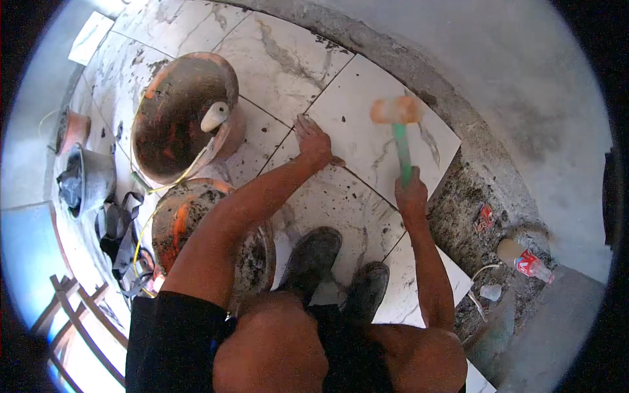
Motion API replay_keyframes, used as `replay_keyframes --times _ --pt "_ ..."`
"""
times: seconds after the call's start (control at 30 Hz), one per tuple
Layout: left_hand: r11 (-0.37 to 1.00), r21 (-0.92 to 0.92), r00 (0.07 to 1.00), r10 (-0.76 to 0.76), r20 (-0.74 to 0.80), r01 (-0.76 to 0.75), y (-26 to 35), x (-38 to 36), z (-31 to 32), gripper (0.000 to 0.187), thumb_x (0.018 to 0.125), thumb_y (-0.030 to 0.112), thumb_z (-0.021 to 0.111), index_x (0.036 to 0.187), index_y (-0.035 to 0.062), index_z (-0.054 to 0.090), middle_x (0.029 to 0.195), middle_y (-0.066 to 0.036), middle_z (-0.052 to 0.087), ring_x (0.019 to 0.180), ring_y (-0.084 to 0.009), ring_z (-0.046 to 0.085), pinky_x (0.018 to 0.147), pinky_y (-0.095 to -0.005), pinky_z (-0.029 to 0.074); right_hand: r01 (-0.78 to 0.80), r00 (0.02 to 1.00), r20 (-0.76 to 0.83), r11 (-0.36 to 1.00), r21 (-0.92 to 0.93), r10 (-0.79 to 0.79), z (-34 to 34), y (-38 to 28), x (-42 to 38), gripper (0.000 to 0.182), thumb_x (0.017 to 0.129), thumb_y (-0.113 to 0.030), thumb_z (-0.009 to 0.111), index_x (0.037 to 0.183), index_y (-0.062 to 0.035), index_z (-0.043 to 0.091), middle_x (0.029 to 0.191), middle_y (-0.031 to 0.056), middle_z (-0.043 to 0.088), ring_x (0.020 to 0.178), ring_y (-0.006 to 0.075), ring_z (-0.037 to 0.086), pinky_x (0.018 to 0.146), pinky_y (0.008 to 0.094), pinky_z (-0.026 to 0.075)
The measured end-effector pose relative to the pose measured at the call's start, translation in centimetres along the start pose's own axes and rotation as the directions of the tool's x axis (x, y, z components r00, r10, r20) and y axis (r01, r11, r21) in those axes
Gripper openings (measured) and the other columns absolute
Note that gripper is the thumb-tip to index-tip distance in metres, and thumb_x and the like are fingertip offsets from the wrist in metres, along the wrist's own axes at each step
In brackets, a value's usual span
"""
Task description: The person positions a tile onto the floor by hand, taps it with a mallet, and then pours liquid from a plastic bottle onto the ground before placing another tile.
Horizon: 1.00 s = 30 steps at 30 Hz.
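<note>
Left hand [311,141]: palm down, fingers stretched out, laid flat over the joint at the near-left corner of a white, grey-veined tile [373,134].

Right hand [411,190]: closed round the green handle of 1 mallet [401,137]. Orange-and-pale head blurred, over the same tile toward its far-right edge; cannot tell if it touches. That tile's right corner juts past its neighbours, against a strip of dark, crumbly rubble [458,196]. Crumbs of dirt scattered across the faces.

My 2 dark boots [314,259] stand on the next tile nearer me.

Left of my left arm, on the tiled floor [275,49]: 1 big mortar-stained bucket [226,141], tilted, its mouth facing left, a pale rounded object [215,116] at its inner right side. Nearer, partly behind my forearm, a 2nd tub [190,206], orange showing through grime. Yellow cord [137,252] runs past both.

Toward the floor's left edge: grey pot [99,173] with dark stuff inside, small orange pot [77,131] beyond, black straps [118,229] nearer me.

Right, on the rubble: red wrapper [483,218], and a red-labelled bottle [526,261] lying by the wall [576,216].
</note>
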State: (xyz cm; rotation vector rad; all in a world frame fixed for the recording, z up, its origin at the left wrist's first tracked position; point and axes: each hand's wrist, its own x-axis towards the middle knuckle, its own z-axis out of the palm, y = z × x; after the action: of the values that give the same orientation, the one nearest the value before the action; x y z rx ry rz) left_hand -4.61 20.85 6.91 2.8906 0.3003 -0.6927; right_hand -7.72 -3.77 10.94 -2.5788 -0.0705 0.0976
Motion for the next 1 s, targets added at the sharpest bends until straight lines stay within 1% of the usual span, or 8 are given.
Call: replay_keyframes --times 0.07,0.27,0.4,0.5,0.6,0.77,0.87,1.0 --pt "1.0 0.018 0.999 0.0 0.033 -0.001 0.2 0.1 0.6 0.134 0.048 0.063 0.073 0.127 -0.0213 0.006 0.134 -0.04 0.002 0.126 -0.0526 -0.002 0.103 -0.0563 0.003 0.156 0.981 0.159 0.941 -0.299 -0.112 0.7 2.5 -0.2 0.032 0.076 -0.017 0.056 0.101 -0.0013 0.041 0.072 0.0226 0.058 0.069 0.0396 0.058 0.062 0.049 0.046" --pt "0.999 0.021 0.998 -0.05 0.036 0.05 0.7 -0.5 -0.8 0.131 0.049 0.061 0.074 0.126 -0.0223 0.009 0.134 -0.04 0.002 0.126 -0.0529 -0.002 0.103 -0.0569 0.002 -0.039 0.987 0.15 0.985 -0.165 0.064 -0.1 0.9 -0.2 0.03 0.077 -0.018 0.056 0.1 -0.0035 0.041 0.073 0.0221 0.059 0.069 0.0394 0.059 0.059 0.0472 0.047" --pt "0.999 0.043 0.999 0.021 0.043 -0.022 0.1 0.7 0.0 0.131 0.048 0.06 0.075 0.126 -0.0221 0.009 0.134 -0.04 0.004 0.126 -0.0531 0.001 0.102 -0.0577 0.002 0.076 0.984 0.173 0.983 -0.168 -0.047 -0.7 0.6 0.8 0.031 0.076 -0.019 0.057 0.099 -0.0042 0.041 0.073 0.0218 0.059 0.068 0.0393 0.059 0.059 0.0477 0.047" --pt "0.998 0.049 0.997 0.037 0.066 -0.04 0.3 0.2 -0.4 0.131 0.048 0.059 0.076 0.127 -0.0214 0.009 0.133 -0.041 0.002 0.126 -0.0529 0.0 0.103 -0.0571 0.003 -0.048 0.995 0.082 0.997 -0.068 0.053 -0.1 0.6 -0.3 0.032 0.076 -0.019 0.058 0.099 -0.0045 0.042 0.072 0.0218 0.059 0.068 0.0393 0.059 0.059 0.0477 0.047" --pt "0.998 0.05 0.993 0.023 0.112 -0.029 0.6 -0.2 -0.3 0.13 0.048 0.057 0.077 0.127 -0.0209 0.01 0.133 -0.041 0.001 0.126 -0.0528 -0.002 0.103 -0.0563 0.005 0.157 0.984 0.133 0.934 -0.32 -0.12 1.1 3.3 -0.5 0.031 0.076 -0.019 0.058 0.098 -0.0049 0.041 0.071 0.0212 0.059 0.067 0.039 0.059 0.058 0.0482 0.047" --pt "1.0 0.007 0.995 -0.014 0.098 0.013 0.2 0.6 -0.1 0.13 0.047 0.056 0.078 0.127 -0.0208 0.01 0.134 -0.04 0.0 0.125 -0.0543 -0.003 0.103 -0.0562 0.006 0.037 0.996 0.085 0.996 -0.075 -0.03 0.6 0.8 -0.6 0.028 0.077 -0.017 0.056 0.098 -0.0052 0.041 0.071 0.0209 0.059 0.067 0.0383 0.059 0.059 0.0482 0.047" --pt "1.0 0.027 0.995 0.0 0.103 -0.003 0.2 0.7 0.4 0.131 0.048 0.057 0.077 0.127 -0.0206 0.008 0.134 -0.04 -0.001 0.125 -0.0542 -0.003 0.103 -0.0565 0.006 0.134 0.976 0.195 0.978 -0.163 -0.101 -0.7 0.3 0.7 0.029 0.077 -0.015 0.056 0.1 -0.0051 0.041 0.071 0.0216 0.058 0.068 0.0388 0.059 0.06 0.0476 0.047" --pt "1.0 0.018 0.997 -0.012 0.073 0.011 0.1 0.6 0.9 0.13 0.049 0.058 0.076 0.127 -0.0205 0.009 0.134 -0.04 0.001 0.125 -0.0541 -0.002 0.103 -0.0574 0.005 0.072 0.997 0.048 0.994 -0.084 -0.068 0.5 0.8 -0.3 0.033 0.077 -0.015 0.057 0.103 -0.0048 0.041 0.07 0.0214 0.058 0.068 0.0384 0.059 0.061 0.048 0.047"
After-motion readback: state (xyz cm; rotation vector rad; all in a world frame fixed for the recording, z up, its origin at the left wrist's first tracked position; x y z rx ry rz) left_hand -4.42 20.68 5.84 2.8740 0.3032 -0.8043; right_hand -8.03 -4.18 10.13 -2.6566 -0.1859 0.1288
